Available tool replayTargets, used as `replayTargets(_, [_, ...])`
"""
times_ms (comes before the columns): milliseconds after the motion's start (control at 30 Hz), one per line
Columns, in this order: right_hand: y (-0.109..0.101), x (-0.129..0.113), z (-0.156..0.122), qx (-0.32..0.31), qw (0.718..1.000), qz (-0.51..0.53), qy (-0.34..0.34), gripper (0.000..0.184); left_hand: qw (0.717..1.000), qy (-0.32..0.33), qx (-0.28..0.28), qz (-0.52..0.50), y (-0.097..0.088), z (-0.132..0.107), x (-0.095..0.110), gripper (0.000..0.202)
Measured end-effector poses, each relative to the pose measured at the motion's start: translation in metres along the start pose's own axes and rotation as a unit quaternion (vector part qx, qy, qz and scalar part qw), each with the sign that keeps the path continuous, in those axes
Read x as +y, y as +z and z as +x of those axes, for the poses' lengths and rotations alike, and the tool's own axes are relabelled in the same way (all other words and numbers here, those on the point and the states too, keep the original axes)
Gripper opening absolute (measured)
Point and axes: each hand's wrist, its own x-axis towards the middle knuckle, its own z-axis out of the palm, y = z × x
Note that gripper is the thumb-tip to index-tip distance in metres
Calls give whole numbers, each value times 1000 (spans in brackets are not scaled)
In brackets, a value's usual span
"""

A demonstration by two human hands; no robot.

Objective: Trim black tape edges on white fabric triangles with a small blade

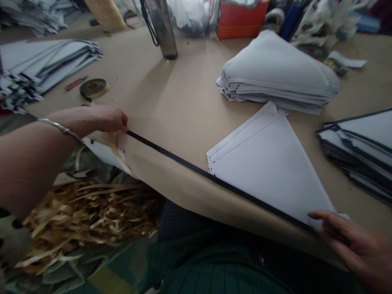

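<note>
Left hand (113, 118): fingertips pinching one end of the black strip (183, 162). Strip is pulled straight, slanting down to the right hand (352, 241) at the near edge of the bench (190, 110). Right hand: fingers partly apart, index over the corner of the white triangular panels (266, 159). Blurred there; can't tell if it grips the strip or just touches it. Strip follows the panels' near edge; can't tell if it's stuck down.

Clutter nearest the left hand: tan ribbon (113, 147) dangling right below it toward the bench edge, plus a white piece (105, 153) partly under the forearm. Roll of black tape (94, 87) just beyond the wrist, small pinkish tool (76, 83) beside it. Bundle of dark-edged white sheets (55, 61) further left.

Below the left forearm, off the bench edge: big tangled heap of tan strips (92, 212).

Right side is tighter. Thick white stack (275, 69) sits right behind the triangular panels, black-edged stack (367, 151) to their right, beyond the right hand. White scrap (347, 60) past the thick stack.

Far side, left to right: tan cylinder (105, 15), grey bottle (162, 28) upright with a dark strap, clear plastic bag (190, 16), red box (241, 18), another tape roll (273, 19), crumpled pale plastic (324, 20). All well apart from the strip.
</note>
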Motion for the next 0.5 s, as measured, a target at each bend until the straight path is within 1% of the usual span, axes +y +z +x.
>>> replayTargets(33, [-1, -9, 7, 1, 998, -12, -57, 22, 1000, 2, -2, -2, 0, 1, -1, 26])
replayTargets(100, [-1, -34, 25, -9, 987, -24, -156, 27, 1000, -1, -5, -5, -1, 2, -1, 25])
replayTargets(167, [5, -64, 46, -30, 973, -29, -226, 32, 1000, -8, -8, -7, -2, 0, 0, 25])
replayTargets(233, [16, -89, 67, -54, 958, -37, -279, 35, 1000, -9, -8, -14, -3, -4, 2, 25])
replayTargets(300, [30, -105, 82, -80, 946, -45, -311, 33, 1000, -7, -6, -23, -5, -9, 4, 25])
replayTargets(333, [37, -109, 88, -88, 944, -47, -315, 29, 1000, -6, -4, -27, -5, -11, 6, 25])
replayTargets(400, [48, -110, 95, -91, 945, -46, -310, 22, 999, -9, -6, -31, -7, -15, 8, 24])
replayTargets(500, [54, -107, 98, -91, 950, -41, -297, 17, 999, -18, -2, -32, -10, -15, 8, 24])
